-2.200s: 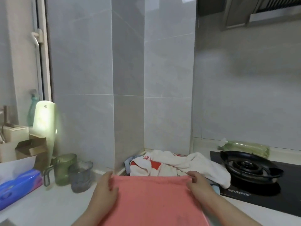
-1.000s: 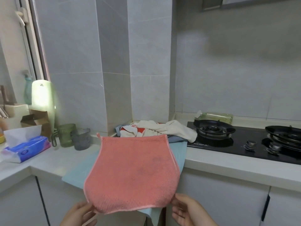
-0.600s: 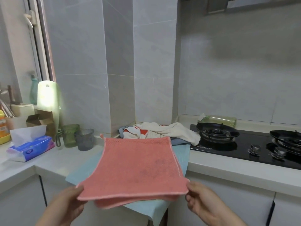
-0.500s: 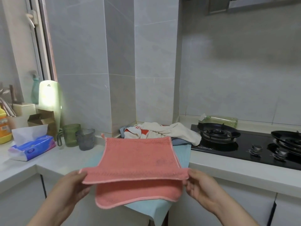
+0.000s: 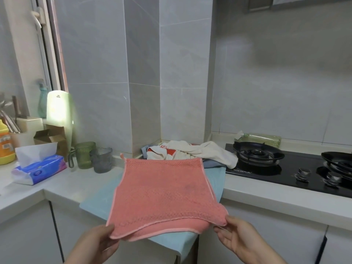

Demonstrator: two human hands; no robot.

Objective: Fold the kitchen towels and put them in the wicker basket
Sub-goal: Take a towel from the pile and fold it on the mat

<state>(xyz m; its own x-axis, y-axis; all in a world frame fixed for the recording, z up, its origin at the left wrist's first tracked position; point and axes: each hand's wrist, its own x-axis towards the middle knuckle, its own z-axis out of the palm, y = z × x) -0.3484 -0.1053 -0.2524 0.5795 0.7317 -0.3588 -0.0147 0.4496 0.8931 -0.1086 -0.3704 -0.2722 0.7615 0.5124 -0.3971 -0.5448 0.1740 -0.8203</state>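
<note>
Fingers (image 5: 107,231) of the left hand (image 5: 99,242) pinch the near left corner of the pink towel (image 5: 163,191), and fingers (image 5: 219,231) of the right hand (image 5: 241,240) pinch its near right corner, holding that edge out in the air past the desk's front edge. The white desk (image 5: 62,184) runs round an inner corner, with a black hob (image 5: 285,168) set into its right stretch. A pale blue towel (image 5: 99,199) lies spread at the front edge and droops over it. The pink towel's far part rests on this one. It is soft, light, limp cloth that sags between the hands, so the corners look like the best holds: gripped mid-edge it would likely bunch. It has a waffle weave and paler piping, and it shows two layers at the near edge, the lower one hanging loose. A heap of unfolded towels (image 5: 192,151) sits at the desk's back edge beside the hob. A small hanging loop (image 5: 122,155) sticks up at the pink towel's far left corner. No basket is in view.
</note>
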